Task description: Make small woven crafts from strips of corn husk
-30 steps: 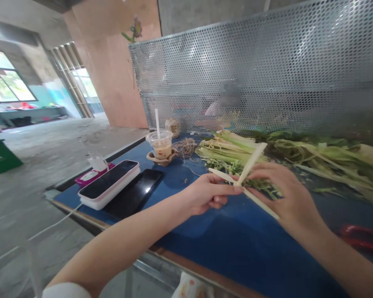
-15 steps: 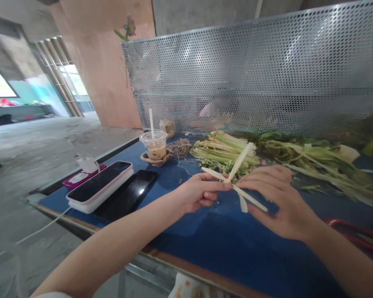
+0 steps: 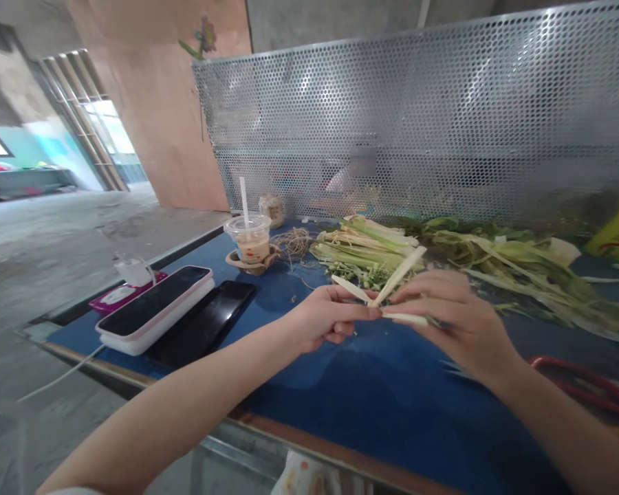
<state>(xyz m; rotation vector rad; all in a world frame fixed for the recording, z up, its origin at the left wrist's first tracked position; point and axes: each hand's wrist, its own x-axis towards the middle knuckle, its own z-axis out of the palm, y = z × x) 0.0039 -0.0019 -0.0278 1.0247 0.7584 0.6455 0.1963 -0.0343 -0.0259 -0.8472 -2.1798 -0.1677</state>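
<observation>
Pale corn husk strips point(image 3: 399, 276) cross each other in front of me, their ends fanning out. My left hand point(image 3: 333, 317) pinches them where they meet, between thumb and forefinger. One short end points up and left over that hand, while a longer one rises to the upper right. My right hand point(image 3: 446, 316) is closed with thumb under and fingers over, gripping a strip that runs to the right. Its fingertips nearly meet the left ones at the crossing. Behind the hands lie a pile of green husks point(image 3: 361, 247) and small green sprigs point(image 3: 374, 276).
Loose husks point(image 3: 526, 275) spread at the right rear. Red-handled scissors point(image 3: 582, 385) lie by my right forearm. At left are a phone on a white box point(image 3: 155, 306), a dark tablet point(image 3: 203, 323), a drink cup point(image 3: 250, 240) and twine point(image 3: 293, 244). A perforated metal panel point(image 3: 392, 117) stands behind.
The lower strips that hung down to the right are now gathered by my right hand, which has closed more. The left hand keeps its pinch. The view has shifted slightly right.
</observation>
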